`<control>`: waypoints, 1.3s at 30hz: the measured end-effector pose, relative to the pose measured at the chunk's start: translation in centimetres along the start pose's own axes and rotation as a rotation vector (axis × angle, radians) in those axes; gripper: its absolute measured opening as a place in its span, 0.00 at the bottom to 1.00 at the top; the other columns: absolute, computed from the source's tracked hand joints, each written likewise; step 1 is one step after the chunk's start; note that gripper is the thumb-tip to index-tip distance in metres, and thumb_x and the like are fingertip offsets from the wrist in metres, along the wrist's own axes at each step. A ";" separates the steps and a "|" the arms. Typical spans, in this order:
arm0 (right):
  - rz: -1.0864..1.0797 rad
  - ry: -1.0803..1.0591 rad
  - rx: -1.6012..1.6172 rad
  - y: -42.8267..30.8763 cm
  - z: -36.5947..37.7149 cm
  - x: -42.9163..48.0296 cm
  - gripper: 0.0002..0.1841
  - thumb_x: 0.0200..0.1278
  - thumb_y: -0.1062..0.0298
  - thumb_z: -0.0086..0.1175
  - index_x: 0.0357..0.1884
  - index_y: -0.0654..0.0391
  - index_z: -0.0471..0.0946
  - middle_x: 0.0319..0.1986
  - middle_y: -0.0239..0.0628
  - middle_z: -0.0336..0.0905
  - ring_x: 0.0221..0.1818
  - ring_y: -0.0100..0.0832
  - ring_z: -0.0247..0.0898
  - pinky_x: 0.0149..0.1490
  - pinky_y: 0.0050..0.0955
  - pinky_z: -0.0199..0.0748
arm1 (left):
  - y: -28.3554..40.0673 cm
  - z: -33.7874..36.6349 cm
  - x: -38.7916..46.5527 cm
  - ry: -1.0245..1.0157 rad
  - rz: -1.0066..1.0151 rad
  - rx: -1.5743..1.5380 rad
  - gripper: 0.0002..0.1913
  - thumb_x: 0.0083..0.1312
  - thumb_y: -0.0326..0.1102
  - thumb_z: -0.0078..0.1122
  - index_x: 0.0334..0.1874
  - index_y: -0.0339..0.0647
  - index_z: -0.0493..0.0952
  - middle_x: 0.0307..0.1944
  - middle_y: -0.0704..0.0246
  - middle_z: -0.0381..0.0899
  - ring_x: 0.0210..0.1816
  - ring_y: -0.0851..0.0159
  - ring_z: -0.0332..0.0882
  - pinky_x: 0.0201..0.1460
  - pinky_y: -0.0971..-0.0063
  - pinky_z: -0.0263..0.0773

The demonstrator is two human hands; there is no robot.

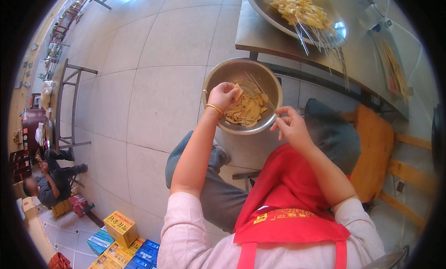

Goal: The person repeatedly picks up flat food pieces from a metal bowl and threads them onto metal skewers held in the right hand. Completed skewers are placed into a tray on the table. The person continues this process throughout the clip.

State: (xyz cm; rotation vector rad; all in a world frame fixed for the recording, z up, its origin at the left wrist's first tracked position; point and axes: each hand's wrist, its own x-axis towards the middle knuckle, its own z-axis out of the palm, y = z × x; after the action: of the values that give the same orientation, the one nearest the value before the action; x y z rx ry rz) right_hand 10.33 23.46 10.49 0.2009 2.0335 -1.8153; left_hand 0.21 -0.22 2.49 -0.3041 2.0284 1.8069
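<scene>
My left hand (224, 96) pinches a pale yellow slice (238, 91) between thumb and fingertips above a stainless-steel bowl (228, 71). Many thin, flat yellow slices (248, 110) lie in the bowl, some overlapping. At the bowl's right rim, my right hand (290, 124) grips thin skewers (257, 83) by one end. They slant up and left across the bowl, apart from the slice in my left hand. What food the slices are, I cannot tell.
A metal table (256, 39) at upper right holds a wide steel basin (253, 4) with skewered yellow slices (301, 9). Thin sticks (395, 68) lie at its right end. A wooden chair (373, 154) stands right; cartons (121, 230) sit lower left. A seated person (52, 185) is far left.
</scene>
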 end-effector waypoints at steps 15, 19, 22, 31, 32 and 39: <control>0.033 -0.066 -0.035 0.0 1.0 -0.7 0.09 0.72 0.68 0.44 0.46 0.62 0.69 0.18 0.33 0.75 0.12 0.17 0.59 0.20 0.20 0.58 | 3.0 -0.6 -2.4 0.145 0.267 -0.393 0.11 0.62 0.24 0.61 0.46 0.32 0.74 0.40 0.64 0.81 0.38 0.69 0.81 0.43 0.78 0.78; 0.029 -0.060 -0.083 -0.1 1.1 -0.7 0.08 0.72 0.68 0.44 0.45 0.60 0.69 0.18 0.32 0.74 0.12 0.16 0.58 0.19 0.17 0.56 | 3.3 -0.3 -2.8 0.217 0.343 -0.209 0.08 0.61 0.24 0.63 0.42 0.33 0.76 0.38 0.66 0.81 0.34 0.71 0.81 0.40 0.80 0.78; 0.030 -0.044 -0.101 -0.2 1.1 -0.6 0.07 0.72 0.68 0.44 0.45 0.59 0.69 0.17 0.31 0.73 0.12 0.15 0.57 0.19 0.15 0.54 | 3.5 -0.2 -3.3 0.284 0.530 0.090 0.06 0.61 0.24 0.64 0.39 0.33 0.78 0.38 0.67 0.81 0.34 0.72 0.81 0.38 0.82 0.76; -0.005 -0.011 -0.073 0.0 0.9 -0.3 0.08 0.70 0.68 0.47 0.43 0.62 0.71 0.16 0.30 0.73 0.14 0.17 0.60 0.21 0.20 0.57 | 3.9 0.9 -3.7 0.229 0.308 -0.367 0.06 0.65 0.29 0.61 0.40 0.35 0.79 0.36 0.68 0.82 0.35 0.73 0.80 0.38 0.81 0.77; 0.009 -0.021 -0.061 -0.1 0.9 -0.4 0.08 0.70 0.68 0.47 0.43 0.62 0.71 0.16 0.30 0.73 0.14 0.17 0.60 0.21 0.20 0.57 | 3.9 0.6 -3.5 0.223 0.277 -0.473 0.06 0.65 0.30 0.60 0.40 0.34 0.78 0.36 0.67 0.82 0.37 0.73 0.80 0.38 0.81 0.77; 0.015 -0.017 -0.020 0.5 0.9 -0.3 0.08 0.71 0.67 0.47 0.44 0.61 0.71 0.16 0.30 0.72 0.14 0.16 0.58 0.20 0.19 0.55 | 3.9 0.3 -3.2 0.142 0.211 -0.494 0.09 0.67 0.32 0.58 0.46 0.36 0.76 0.40 0.67 0.81 0.40 0.71 0.79 0.45 0.76 0.78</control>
State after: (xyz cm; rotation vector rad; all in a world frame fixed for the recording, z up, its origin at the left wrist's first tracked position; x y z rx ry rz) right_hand 10.99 22.71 10.14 0.1941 2.0326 -1.7810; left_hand 1.50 0.26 7.34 -0.3774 1.7255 2.4765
